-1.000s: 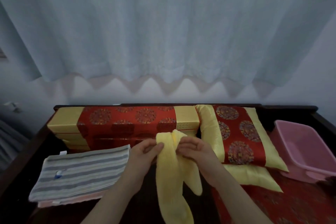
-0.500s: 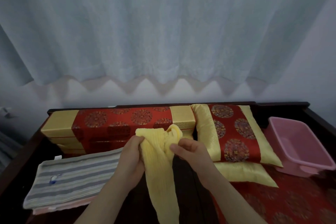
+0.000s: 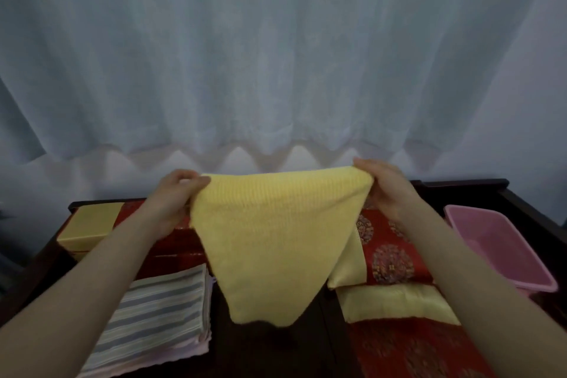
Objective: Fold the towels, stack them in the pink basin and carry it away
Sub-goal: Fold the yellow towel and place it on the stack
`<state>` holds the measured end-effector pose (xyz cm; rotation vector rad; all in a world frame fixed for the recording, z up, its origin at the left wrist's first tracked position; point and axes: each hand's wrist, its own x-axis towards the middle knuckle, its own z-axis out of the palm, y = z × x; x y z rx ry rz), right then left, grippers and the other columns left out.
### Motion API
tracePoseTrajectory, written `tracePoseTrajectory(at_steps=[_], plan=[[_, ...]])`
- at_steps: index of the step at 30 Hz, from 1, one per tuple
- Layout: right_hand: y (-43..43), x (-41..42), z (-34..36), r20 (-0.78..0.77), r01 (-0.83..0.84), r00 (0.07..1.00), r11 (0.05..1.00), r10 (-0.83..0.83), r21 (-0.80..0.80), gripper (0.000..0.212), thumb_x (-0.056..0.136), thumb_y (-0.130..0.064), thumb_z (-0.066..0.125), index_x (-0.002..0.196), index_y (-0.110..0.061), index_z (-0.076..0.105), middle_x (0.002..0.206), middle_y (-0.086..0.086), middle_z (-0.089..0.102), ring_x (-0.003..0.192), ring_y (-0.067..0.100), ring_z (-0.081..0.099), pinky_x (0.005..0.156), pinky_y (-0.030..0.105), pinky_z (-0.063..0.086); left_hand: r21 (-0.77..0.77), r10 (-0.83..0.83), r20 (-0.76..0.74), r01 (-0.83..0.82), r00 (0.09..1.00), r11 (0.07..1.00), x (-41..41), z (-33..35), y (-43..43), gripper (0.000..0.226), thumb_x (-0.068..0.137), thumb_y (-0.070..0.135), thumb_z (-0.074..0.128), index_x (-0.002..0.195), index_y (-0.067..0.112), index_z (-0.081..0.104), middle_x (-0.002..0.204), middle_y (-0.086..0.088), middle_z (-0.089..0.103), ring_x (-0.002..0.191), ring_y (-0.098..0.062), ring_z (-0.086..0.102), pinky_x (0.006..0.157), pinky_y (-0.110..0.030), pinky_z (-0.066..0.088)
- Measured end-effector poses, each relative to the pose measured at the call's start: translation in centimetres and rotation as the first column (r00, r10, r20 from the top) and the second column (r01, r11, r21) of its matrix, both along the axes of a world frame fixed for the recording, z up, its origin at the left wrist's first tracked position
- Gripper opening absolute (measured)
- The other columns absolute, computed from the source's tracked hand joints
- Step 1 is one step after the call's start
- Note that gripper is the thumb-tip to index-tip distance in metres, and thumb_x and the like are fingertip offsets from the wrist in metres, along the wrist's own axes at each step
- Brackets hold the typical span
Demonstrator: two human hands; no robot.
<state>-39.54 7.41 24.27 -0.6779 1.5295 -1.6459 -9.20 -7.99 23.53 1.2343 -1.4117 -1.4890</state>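
Note:
A yellow towel (image 3: 273, 242) hangs spread in the air in front of me, its top edge pulled taut. My left hand (image 3: 171, 199) pinches its upper left corner and my right hand (image 3: 386, 187) pinches its upper right corner. The cloth narrows downward to a rounded bottom edge above the dark wooden surface. A folded grey-striped towel (image 3: 159, 313) lies at the lower left on top of a pink one (image 3: 171, 356). The pink basin (image 3: 503, 248) stands at the right with nothing visible inside it.
A long red-and-gold bolster (image 3: 92, 224) lies across the back of the dark wooden bed frame (image 3: 460, 184). Two red-and-gold pillows (image 3: 389, 264) are stacked between towel and basin. A red patterned cover (image 3: 414, 350) spreads at the lower right. A pale curtain (image 3: 276, 55) hangs behind.
My hands have moved apart and upward, pulling the bunched yellow towel open into a wide spread sheet. The view has shifted slightly.

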Motion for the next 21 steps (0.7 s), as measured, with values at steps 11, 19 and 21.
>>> tracePoseTrajectory(at_steps=[11,19,21], plan=[[-1.7,-4.1,2.7,-0.235,0.25,0.939,0.968,-0.251,-0.031,0.016,0.085,-0.032,0.067,0.086,-0.016,0.067,0.091,0.003,0.065,0.082,0.014,0.061,0.062,0.023,0.052,-0.11,-0.397,-0.244,0.382,0.885,0.918,-0.6,2.9,-2.1,0.066,0.084,-0.011,0.052,0.128,0.039,0.048,0.103,0.0,0.062,0.088,-0.019,0.064,0.072,-0.046,0.058],[-2.4,-5.0,3.6,-0.342,0.32,0.896,0.946,-0.284,0.052,0.041,0.09,-0.025,0.061,0.115,0.007,0.059,0.111,0.023,0.062,0.105,0.03,0.06,0.082,0.038,0.054,-0.244,-0.072,0.101,0.095,0.992,0.965,-3.1,4.2,-2.6,0.032,0.081,-0.003,0.066,0.112,0.004,0.06,0.089,-0.015,0.058,0.067,-0.019,0.058,0.051,-0.019,0.055],[-2.7,-5.1,4.0,-0.369,0.316,0.891,0.944,-0.263,0.09,0.032,0.09,-0.022,0.062,0.11,0.002,0.06,0.126,0.023,0.057,0.108,0.032,0.058,0.088,0.041,0.051,-0.25,-0.003,0.079,0.023,0.997,0.968,-3.3,4.5,-2.8,0.02,0.079,0.0,0.069,0.099,0.0,0.063,0.084,-0.015,0.06,0.067,-0.018,0.058,0.051,-0.016,0.056]])
